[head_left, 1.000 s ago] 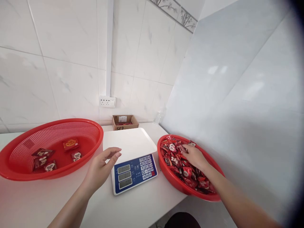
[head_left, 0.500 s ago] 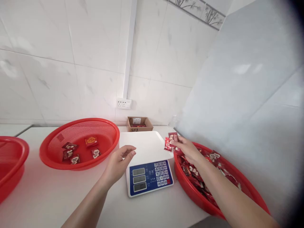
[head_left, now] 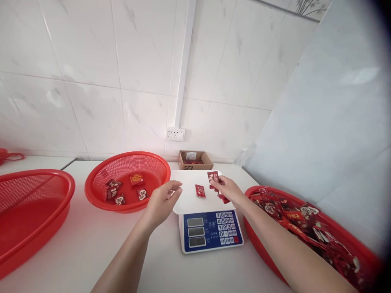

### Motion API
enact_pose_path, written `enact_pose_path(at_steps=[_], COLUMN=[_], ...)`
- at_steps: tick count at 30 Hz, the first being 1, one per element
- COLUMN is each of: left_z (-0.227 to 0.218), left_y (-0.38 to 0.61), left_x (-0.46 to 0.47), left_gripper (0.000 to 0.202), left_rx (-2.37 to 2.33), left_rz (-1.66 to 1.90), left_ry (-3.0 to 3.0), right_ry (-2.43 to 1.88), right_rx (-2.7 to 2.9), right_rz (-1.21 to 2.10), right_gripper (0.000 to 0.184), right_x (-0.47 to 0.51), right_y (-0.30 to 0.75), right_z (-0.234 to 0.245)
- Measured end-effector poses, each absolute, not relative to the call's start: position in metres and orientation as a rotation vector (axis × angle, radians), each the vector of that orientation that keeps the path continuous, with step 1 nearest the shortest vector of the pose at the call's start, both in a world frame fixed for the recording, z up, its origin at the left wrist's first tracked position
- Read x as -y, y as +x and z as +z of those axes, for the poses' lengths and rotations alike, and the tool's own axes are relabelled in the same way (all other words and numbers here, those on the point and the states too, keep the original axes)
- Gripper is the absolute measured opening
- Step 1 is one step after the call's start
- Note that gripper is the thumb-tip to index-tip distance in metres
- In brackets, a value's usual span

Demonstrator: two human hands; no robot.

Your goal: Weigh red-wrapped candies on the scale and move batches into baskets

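My right hand (head_left: 227,190) is over the white pan (head_left: 186,203) of a digital scale (head_left: 210,230), pinching dark red candy packets (head_left: 213,178). Another red packet shows beneath those fingers; whether it is held or lies on the pan, I cannot tell. One small red packet (head_left: 200,191) lies alone on the pan. Near the pan's left edge my left hand (head_left: 163,201) hovers with nothing in it, thumb and fingers apart. On the right, a red basket (head_left: 253,234) is heaped with similar red packets (head_left: 295,215), partly behind my right forearm.
Several packets (head_left: 119,199) lie in a red mesh basket (head_left: 94,193) left of the scale. A second red basket (head_left: 65,195) stands farther left. Against the tiled wall sit a small cardboard box (head_left: 195,160) and a clear plastic object (head_left: 241,156), below a wall socket (head_left: 176,134).
My right hand has moved from the right basket's rim to over the scale pan, holding packets. A red packet now lies on the pan. The view has turned to the right basket's contents less hidden.
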State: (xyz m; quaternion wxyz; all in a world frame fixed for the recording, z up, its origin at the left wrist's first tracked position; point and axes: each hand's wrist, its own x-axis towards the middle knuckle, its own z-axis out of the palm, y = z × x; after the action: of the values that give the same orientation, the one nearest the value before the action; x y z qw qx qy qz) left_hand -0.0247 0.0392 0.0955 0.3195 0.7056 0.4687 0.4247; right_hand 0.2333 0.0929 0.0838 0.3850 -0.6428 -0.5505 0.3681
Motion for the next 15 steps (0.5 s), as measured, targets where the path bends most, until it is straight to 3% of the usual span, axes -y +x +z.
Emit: enact_pose_path(at_steps=[5,10,15], left_z=[0.082,0.082,0.085], left_y=[-0.034,-0.045,-0.047], left_x=[-0.05,-0.056,-0.055], left_gripper=[0.042,0.05,0.052], left_rx=[-1.597,-1.897,-1.853], left_rz=[0.61,0.537,0.544], left_ry=[2.167,2.158,2.17], right_ry=[-1.656,-1.649,-1.67], right_rx=[1.457,1.505,1.462], right_rz=[0.922,0.899,0.893], right_gripper=[0.028,0.026,0.024], right_x=[-0.083,-0.074,-0.069], right_y=[0.239,0.247,0.248], right_z=[0.08,0.076,0.076])
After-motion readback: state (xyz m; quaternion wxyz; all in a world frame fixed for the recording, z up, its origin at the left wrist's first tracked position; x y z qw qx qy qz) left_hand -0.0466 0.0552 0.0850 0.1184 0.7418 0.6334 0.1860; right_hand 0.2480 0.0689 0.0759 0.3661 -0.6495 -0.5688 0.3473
